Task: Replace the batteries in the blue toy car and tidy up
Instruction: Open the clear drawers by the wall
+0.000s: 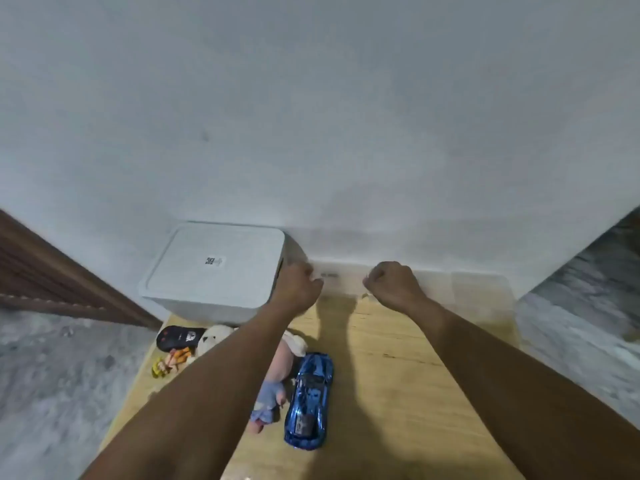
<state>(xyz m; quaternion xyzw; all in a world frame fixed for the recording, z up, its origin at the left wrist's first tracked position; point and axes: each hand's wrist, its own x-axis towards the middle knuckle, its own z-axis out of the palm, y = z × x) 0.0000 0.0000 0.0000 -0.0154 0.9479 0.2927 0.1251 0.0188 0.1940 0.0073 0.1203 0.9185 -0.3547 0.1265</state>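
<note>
Pretty dim, flat indoor light with a grayish cast. Both hands throw soft shadows onto the wooden table (398, 358) and the base of the wall (311, 116) — so the light sits somewhere behind and above. The whole frame is soft and smeary, with strong wide-angle bending at the edges. The blue toy car (309, 400) shows small shiny highlights.

The left arm (221, 368) hides most of the pink soft toy (277, 375). The tiny label (213, 261) on the white box (214, 268) is too blurry to read.
</note>
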